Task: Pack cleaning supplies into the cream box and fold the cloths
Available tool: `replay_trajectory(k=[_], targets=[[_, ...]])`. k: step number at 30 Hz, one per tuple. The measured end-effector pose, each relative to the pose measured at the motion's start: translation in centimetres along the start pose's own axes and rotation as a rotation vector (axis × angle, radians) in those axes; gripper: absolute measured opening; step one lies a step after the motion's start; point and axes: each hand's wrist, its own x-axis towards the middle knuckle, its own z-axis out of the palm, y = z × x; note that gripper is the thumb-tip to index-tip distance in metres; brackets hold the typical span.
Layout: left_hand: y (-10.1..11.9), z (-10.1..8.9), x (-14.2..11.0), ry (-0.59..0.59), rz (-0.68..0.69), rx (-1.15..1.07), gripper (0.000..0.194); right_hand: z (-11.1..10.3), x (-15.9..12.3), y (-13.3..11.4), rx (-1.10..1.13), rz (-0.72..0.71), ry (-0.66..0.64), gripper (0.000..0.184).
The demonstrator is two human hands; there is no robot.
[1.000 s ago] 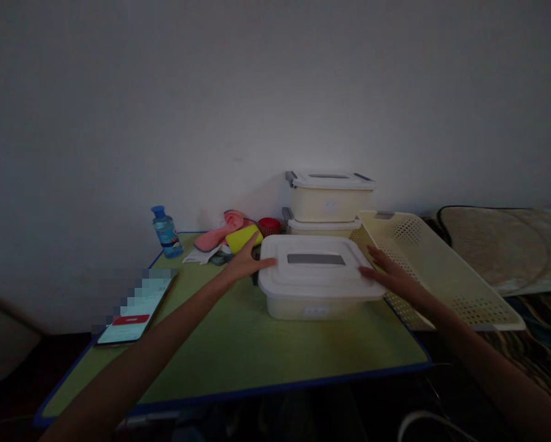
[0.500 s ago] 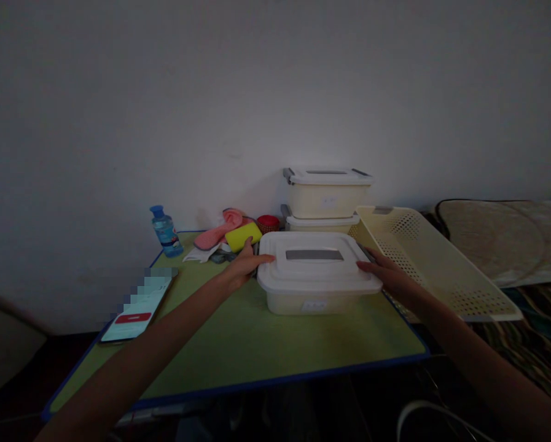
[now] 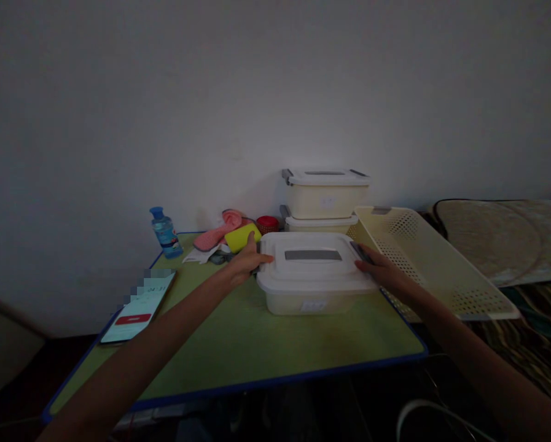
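Note:
A cream storage box (image 3: 284,302) with a white lid (image 3: 312,273) and a grey lid handle (image 3: 312,255) sits on the green table (image 3: 238,350). My left hand (image 3: 246,259) grips its left side, thumb over the lid's edge and fingers down by the side latch, partly hidden. At the opposite side my right hand (image 3: 380,269) holds the box near the grey right latch (image 3: 362,252), thumb resting on the lid's edge. The lid lies on the box. Behind it stand two stacked boxes, the upper box (image 3: 328,199) with its lid on.
Left of the box lie a yellow sponge (image 3: 242,238), a pink cloth (image 3: 215,236) and a red basket (image 3: 268,223). A blue bottle (image 3: 167,234) and a phone (image 3: 139,310) are farther left. A perforated cream basket (image 3: 436,270) tilts at the table's right edge.
Both hands have closed in on the box's sides. The right fingers moved from above the lid's edge down to the latch, which now stands out at an angle. The view shifted slightly.

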Motion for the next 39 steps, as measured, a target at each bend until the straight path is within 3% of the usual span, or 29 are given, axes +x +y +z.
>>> replay_trajectory(k=[8,12,15,22,33,39], targets=[[-0.3,0.7,0.1,0.018,0.124,0.079,0.099,0.3,-0.3,-0.4,0.017,0.103,0.027,0.057],[-1.1,1.1,0.4,0.129,0.296,0.154,0.09,0.3,-0.2,-0.3,0.057,0.135,0.02,0.056],[-1.7,1.3,0.9,0.135,0.391,0.164,0.088,0.2,-0.1,0.0,0.094,0.13,0.014,0.053],[-2.5,2.0,2.1,0.113,0.423,0.213,0.087,-0.7,0.7,1.3,0.09,0.103,-0.003,0.054],[-1.6,6.4,4.2,0.108,0.43,0.243,0.082,-4.0,2.0,3.8,0.057,0.127,0.061,0.051],[-1.2,6.7,5.2,0.08,0.434,0.251,0.077,-4.8,3.3,3.9,-0.079,0.133,0.076,0.041]])
